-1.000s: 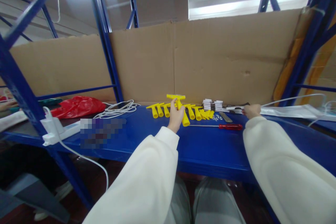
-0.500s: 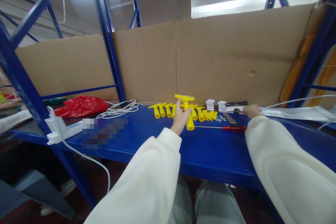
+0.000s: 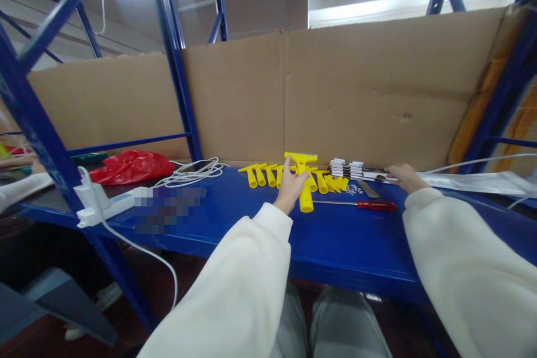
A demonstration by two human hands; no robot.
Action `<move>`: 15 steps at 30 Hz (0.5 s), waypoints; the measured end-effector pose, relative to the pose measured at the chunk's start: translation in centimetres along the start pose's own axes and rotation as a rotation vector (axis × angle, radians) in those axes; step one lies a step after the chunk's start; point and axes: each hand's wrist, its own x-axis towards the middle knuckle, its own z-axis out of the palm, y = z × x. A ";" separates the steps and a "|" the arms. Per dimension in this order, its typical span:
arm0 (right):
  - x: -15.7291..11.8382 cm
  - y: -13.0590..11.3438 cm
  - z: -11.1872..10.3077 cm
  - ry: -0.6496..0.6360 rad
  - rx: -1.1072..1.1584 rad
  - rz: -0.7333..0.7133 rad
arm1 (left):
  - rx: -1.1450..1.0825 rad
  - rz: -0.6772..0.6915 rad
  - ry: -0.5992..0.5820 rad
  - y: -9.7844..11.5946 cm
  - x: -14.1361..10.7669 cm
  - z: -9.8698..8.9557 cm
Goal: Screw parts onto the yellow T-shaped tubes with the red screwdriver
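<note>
My left hand (image 3: pixel 289 185) is closed around a yellow T-shaped scraper (image 3: pixel 306 197), held upright just above the blue shelf with its wide head at the top. Behind it lies a row of similar yellow scrapers (image 3: pixel 260 177), partly hidden by the hand. Farther right, my right hand (image 3: pixel 405 176) is at the end of some dark, flat pieces (image 3: pixel 371 172), its fingers curled together. What its fingertips hold, if anything, is too small to make out. Stacked white pieces (image 3: pixel 356 170) lie left of that hand. Nearer to me rests a screwdriver (image 3: pixel 375 206) with a red handle.
Small screws (image 3: pixel 354 189) and a grey metal strip (image 3: pixel 367 189) lie near the screwdriver. At left are a white power strip (image 3: pixel 115 205), coiled white cable (image 3: pixel 201 172) and a red bag (image 3: pixel 134 166). Cardboard (image 3: pixel 356 89) backs the shelf; clear plastic wrapping (image 3: pixel 474 183) lies at right.
My left hand has turned the scraper slightly, so its head shows more broadly. My right hand has shifted slightly right, and the dark round piece beside its fingertips no longer shows.
</note>
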 end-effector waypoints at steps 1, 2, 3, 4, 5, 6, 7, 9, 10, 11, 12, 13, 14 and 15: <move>-0.9 -0.6 -0.1 0.007 0.012 0.058 | -0.024 -0.009 0.000 0.1 0.1 0.0; -1.9 -1.2 -0.1 0.006 0.021 0.082 | -0.051 -0.016 -0.009 0.2 0.2 0.0; -2.9 -1.7 -0.2 -0.021 0.031 0.076 | -0.080 -0.021 -0.027 0.3 0.2 -0.1; -4.1 -2.2 -0.2 -0.083 0.037 0.049 | -0.108 -0.025 -0.049 0.4 0.3 -0.1; -5.2 -2.6 -0.3 -0.154 0.025 0.023 | -0.133 -0.029 -0.071 0.5 0.4 -0.2; -6.3 -2.9 -0.3 -0.238 0.002 -0.024 | -0.153 -0.034 -0.085 0.6 0.4 -0.2; -7.2 -3.1 -0.3 -0.317 -0.048 -0.080 | -0.169 -0.042 -0.091 0.8 0.4 -0.3; -8.7 -3.3 -0.3 -0.483 -0.163 -0.184 | -0.184 -0.058 -0.084 1.0 0.4 -0.4; -9.1 -3.3 -0.3 -0.541 -0.227 -0.233 | -0.186 -0.065 -0.077 1.1 0.4 -0.5; -9.4 -3.3 -0.3 -0.586 -0.294 -0.275 | -0.188 -0.073 -0.069 1.2 0.4 -0.5; -9.6 -3.2 -0.4 -0.626 -0.354 -0.310 | -0.190 -0.083 -0.059 1.2 0.4 -0.5; -9.6 -3.2 -0.5 -0.664 -0.404 -0.338 | -0.194 -0.098 -0.050 1.2 0.5 -0.5; -9.6 -3.1 -0.5 -0.704 -0.441 -0.356 | -0.198 -0.112 -0.040 1.2 0.6 -0.5; -9.7 -3.0 -0.6 -0.744 -0.462 -0.365 | -0.204 -0.124 -0.028 1.1 0.7 -0.5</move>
